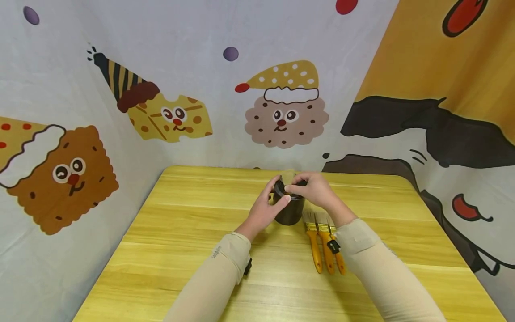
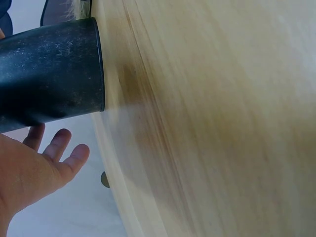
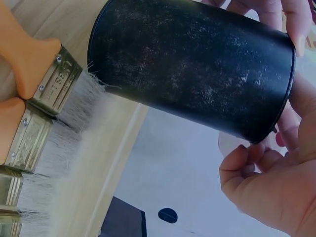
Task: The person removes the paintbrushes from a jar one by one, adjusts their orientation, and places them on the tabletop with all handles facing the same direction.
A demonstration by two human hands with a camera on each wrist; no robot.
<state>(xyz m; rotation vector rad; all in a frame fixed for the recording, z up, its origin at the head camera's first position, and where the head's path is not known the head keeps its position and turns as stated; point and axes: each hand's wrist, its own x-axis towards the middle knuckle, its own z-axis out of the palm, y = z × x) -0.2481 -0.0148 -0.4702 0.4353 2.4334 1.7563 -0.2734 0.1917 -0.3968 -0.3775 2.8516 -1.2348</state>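
A black cylindrical canister (image 1: 289, 212) stands upright near the table's far side; its scuffed wall (image 3: 192, 64) fills the right wrist view. My left hand (image 1: 263, 210) grips its upper left side, thumb in front and index finger at the rim. The other left fingers spread beside the wall in the left wrist view. My right hand (image 1: 315, 190) pinches at the canister's rim with curled fingertips. A pale see-through rounded piece (image 1: 287, 175) shows behind the rim; whether it is a lid I cannot tell. The canister's inside is mostly hidden by the hands.
Several paintbrushes with orange handles (image 1: 314, 250) lie side by side right of the canister, bristles toward it, below my right forearm. The wooden table (image 1: 181, 250) ends close behind the canister. A cartoon-printed cloth (image 1: 225, 147) hangs beyond.
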